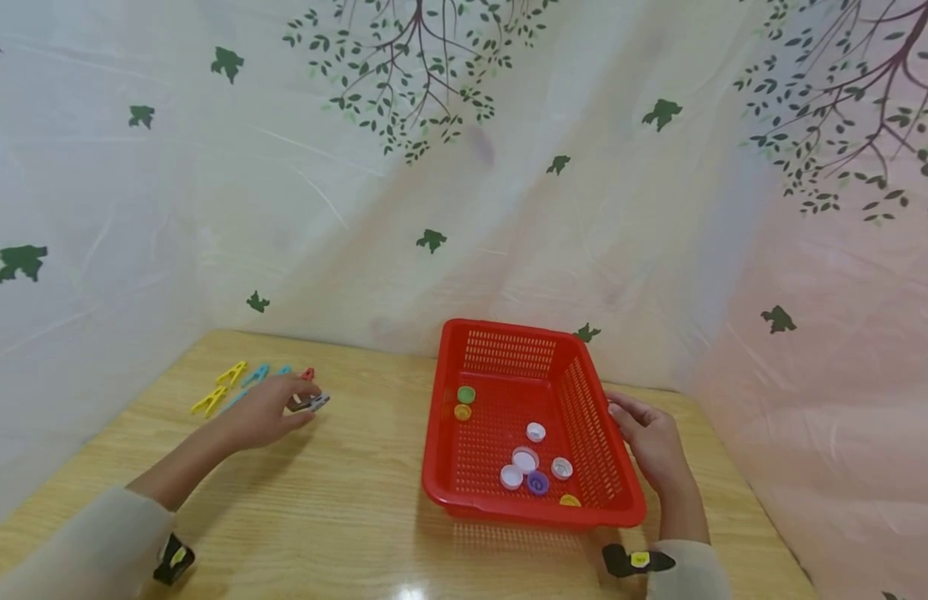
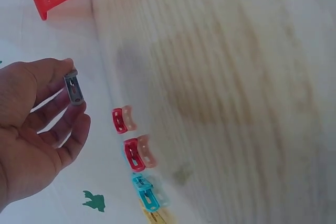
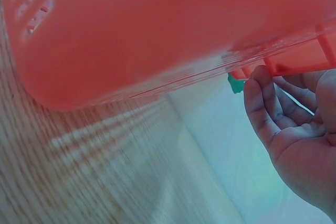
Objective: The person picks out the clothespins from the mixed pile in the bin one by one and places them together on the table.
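My left hand [image 1: 267,412] pinches a grey clothespin [image 2: 74,88] between thumb and fingers, held above the table. Close beside it lie other clothespins: yellow ones [image 1: 209,401], blue ones [image 1: 256,375] and red ones [image 2: 134,155]. On the right, my right hand [image 1: 654,442] grips the long right rim of a red plastic basket [image 1: 432,450]; its fingertips sit under the rim in the right wrist view. Inside the basket are several bottle caps, among them a green cap [image 1: 466,394], a purple cap [image 1: 537,483] and white caps [image 1: 511,477].
The wooden table [image 1: 344,517] stretches between the clothespins and the basket. A pale curtain [image 1: 344,275] printed with leaves and branches hangs behind the table and along its sides. A black strap with a yellow tag [image 1: 638,560] is on the right wrist.
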The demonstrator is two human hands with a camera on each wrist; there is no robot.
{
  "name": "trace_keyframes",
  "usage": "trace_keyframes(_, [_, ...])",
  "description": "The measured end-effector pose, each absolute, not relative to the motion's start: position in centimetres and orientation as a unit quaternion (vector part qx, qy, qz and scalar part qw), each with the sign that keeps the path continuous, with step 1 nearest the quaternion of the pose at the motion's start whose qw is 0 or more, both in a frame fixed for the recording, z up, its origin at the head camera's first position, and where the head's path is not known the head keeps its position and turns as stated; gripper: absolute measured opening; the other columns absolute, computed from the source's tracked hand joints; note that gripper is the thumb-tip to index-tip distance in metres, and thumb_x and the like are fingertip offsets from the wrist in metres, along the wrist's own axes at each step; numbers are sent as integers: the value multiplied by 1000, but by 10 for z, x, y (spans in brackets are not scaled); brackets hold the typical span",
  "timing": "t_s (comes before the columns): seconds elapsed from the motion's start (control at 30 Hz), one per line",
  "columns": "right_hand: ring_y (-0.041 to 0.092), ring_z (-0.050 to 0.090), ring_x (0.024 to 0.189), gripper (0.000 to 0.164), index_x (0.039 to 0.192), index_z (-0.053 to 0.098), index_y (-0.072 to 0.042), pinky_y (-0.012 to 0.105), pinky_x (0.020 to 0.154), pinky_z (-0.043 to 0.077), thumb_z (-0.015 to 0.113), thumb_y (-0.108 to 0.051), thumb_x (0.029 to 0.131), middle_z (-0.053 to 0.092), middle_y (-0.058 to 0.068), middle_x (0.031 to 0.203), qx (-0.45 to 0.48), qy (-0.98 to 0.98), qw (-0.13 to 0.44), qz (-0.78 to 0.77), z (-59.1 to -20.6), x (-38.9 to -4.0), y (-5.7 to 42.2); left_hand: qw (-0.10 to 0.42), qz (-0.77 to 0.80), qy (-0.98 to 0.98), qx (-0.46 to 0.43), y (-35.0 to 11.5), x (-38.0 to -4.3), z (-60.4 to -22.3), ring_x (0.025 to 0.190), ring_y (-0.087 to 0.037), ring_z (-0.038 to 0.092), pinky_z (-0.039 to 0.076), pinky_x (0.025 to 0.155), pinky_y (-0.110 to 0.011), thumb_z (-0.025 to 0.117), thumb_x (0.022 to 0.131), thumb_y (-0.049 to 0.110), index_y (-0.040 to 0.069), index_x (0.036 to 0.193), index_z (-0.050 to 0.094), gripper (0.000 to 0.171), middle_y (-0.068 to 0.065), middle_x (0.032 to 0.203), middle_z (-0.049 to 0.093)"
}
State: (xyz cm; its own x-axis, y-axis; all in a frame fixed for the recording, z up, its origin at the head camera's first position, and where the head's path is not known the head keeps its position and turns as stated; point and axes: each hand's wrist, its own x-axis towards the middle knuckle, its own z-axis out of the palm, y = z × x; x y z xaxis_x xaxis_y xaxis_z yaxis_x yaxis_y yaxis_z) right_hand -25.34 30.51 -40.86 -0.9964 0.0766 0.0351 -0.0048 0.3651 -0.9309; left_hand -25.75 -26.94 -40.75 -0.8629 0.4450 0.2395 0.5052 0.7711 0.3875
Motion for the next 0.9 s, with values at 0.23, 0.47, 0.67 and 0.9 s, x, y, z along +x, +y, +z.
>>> trace_keyframes(0.23, [21,65,116,53,149,55,-16,28,89,57,57,-44,103,61,13,142,-29,-828,30,559,-409,-255,303,43,-235,-953,-186,-273,-257,-412,87,-22,65,55,72,-42,74,92,9,-5,114,70,27,-7,97,71])
trace_keyframes(0.47, [18,66,113,52,149,55,-16,26,87,57,57,-42,104,60,14,143,-30,-827,30,561,-408,-255,303,73,-212,-961,-163,-276,-259,-418,87,-32,68,56,75,-52,74,91,9,-8,106,71,23,-15,93,72])
trace_keyframes(0.67, [15,66,110,51,149,55,-16,26,87,57,57,-41,104,59,14,144,-32,-824,30,565,-409,-255,303,60,-196,-964,-170,-277,-259,-419,83,-28,66,57,73,-49,75,88,7,-5,97,72,16,-10,88,70])
trace_keyframes(0.9, [11,68,105,50,148,56,-15,26,86,58,57,-40,105,61,14,141,-28,-822,32,568,-409,-255,304,2,-184,-966,-179,-276,-258,-415,90,-29,67,57,78,-49,79,88,12,-6,104,72,25,-10,94,71])
